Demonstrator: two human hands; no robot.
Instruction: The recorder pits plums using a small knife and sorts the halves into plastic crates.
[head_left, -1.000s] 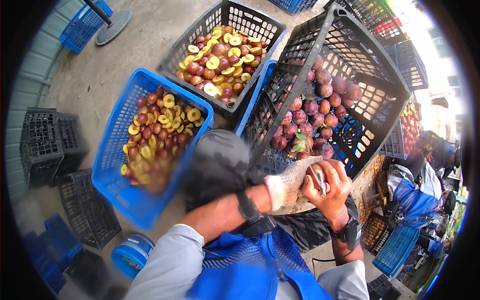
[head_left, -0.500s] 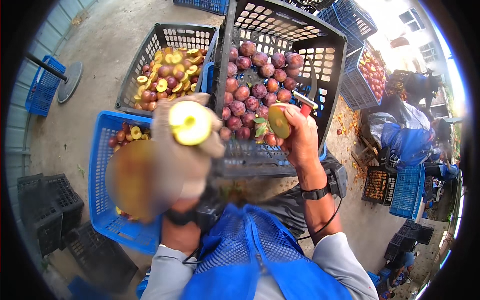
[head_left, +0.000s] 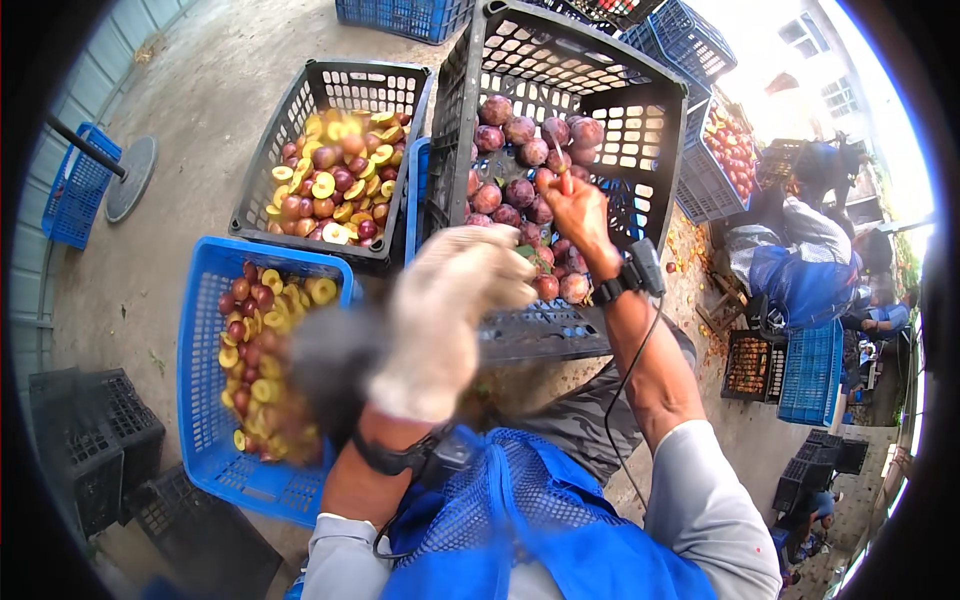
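Note:
My left hand (head_left: pixel 450 310) wears a pale work glove and is raised in front of my chest, blurred, with its back toward me; the palm is hidden. My bare right hand (head_left: pixel 578 212) reaches into the tilted black crate (head_left: pixel 640 130) and rests on the whole red-purple plums (head_left: pixel 520 130), with a small knife (head_left: pixel 562 172) sticking up from its fingers. A blue crate (head_left: pixel 200 330) at lower left and a black crate (head_left: pixel 262 160) behind it both hold halved plums with yellow flesh.
Empty black crates (head_left: pixel 90 440) stand at lower left. At far left are a blue crate (head_left: pixel 75 190) and a round base with a pole (head_left: pixel 130 175). A person in blue (head_left: pixel 800 270) works at right among more fruit crates (head_left: pixel 735 150).
Both hands held plum halves half a second ago; those no longer show. My right hand has reached forward into the whole plums, and the gloved left hand has dropped lower and turned palm away.

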